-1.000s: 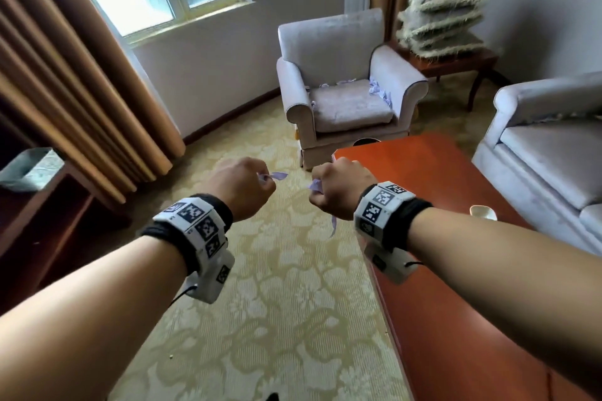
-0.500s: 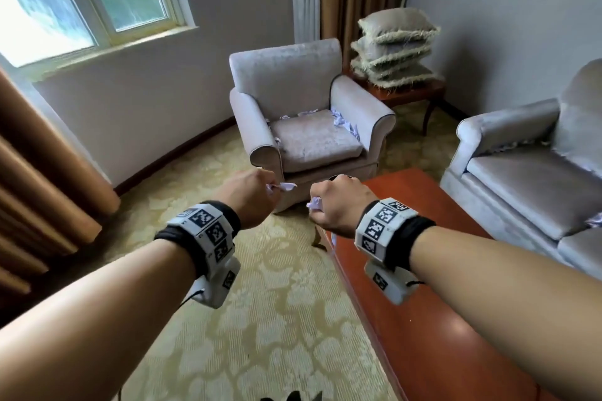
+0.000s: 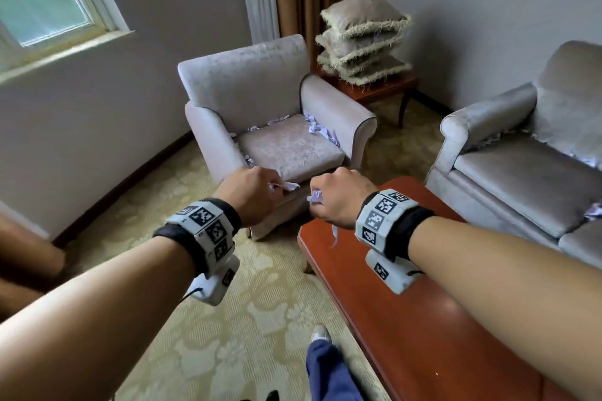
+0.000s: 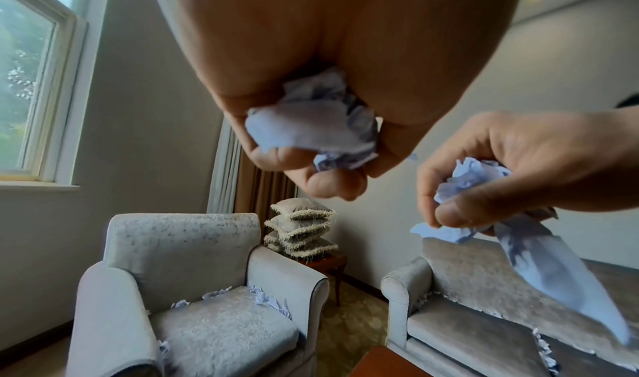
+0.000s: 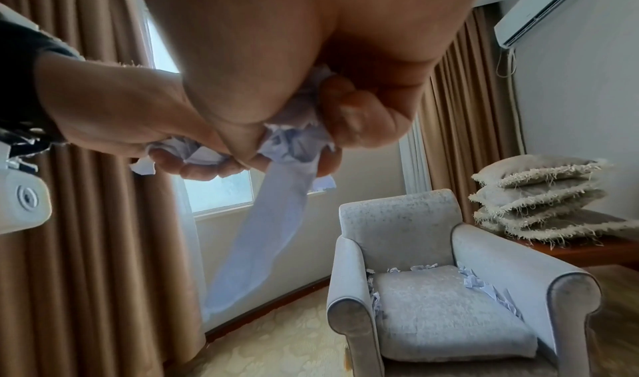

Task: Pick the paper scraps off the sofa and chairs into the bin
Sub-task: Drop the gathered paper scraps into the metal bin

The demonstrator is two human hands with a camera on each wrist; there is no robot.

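Both hands are loaded, and the job looks only partly done. The left hand (image 3: 250, 194) has its fingers (image 4: 332, 183) curled tight round a crumpled wad of pale paper (image 4: 311, 128), and the right hand (image 3: 338, 198) has its fingers (image 5: 352, 126) clamped on a second bunch (image 5: 294, 139), from which one long strip (image 5: 255, 232) hangs loose. Both fists are held out in front of the body, above the carpet and the near end of the red-brown counter (image 3: 423, 319), and neither touches any furniture. No bin shows in any view, so these handfuls have yet to be dropped, and where they must go cannot be told from here. Plenty is left: the armchair (image 3: 260, 85) ahead has scraps (image 3: 321, 130) tucked along the back and side edges of its seat cushion, and the sofa (image 3: 521, 179) on the right has more scraps (image 3: 495, 140) in the crease beside its arm and along the cushions. I judge that emptying the hands comes first, and the dangling strip seems the likeliest piece to slip free on the way.
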